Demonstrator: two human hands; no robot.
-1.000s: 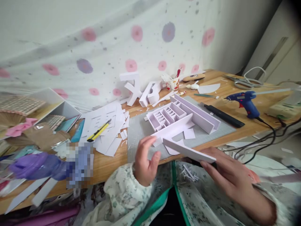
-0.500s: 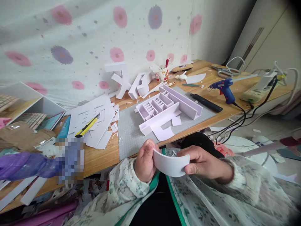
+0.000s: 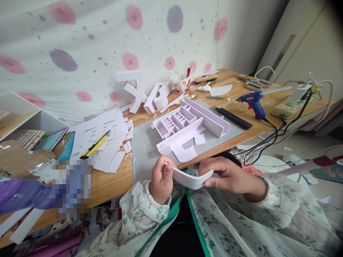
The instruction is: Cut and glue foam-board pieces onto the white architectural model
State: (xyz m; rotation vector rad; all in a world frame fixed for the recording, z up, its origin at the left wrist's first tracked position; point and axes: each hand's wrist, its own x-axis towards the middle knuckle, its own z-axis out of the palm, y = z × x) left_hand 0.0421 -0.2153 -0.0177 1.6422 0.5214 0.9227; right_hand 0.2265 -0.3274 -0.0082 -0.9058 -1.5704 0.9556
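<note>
A curved strip of white foam board is held between my two hands, just in front of the table's edge. My left hand pinches its left end between thumb and fingers. At the other end, my right hand grips it, thumb below and fingers behind; some fingertips are hidden by the strip. Beyond them, a white foam-board assembly with small compartments and long upright walls lies on a grey cutting mat. A loose cut-out piece with a curved edge lies at its near side.
A blue hot glue gun stands at right, its cord by a power strip. A black bar-shaped tool rests on the mat's edge. Left are a yellow utility knife and board sheets. White letter shapes stand behind.
The strip has tilted, so its broad face shows less and its top edge more. Both hands have turned slightly with it, keeping their hold. The whole view has shifted a little.
</note>
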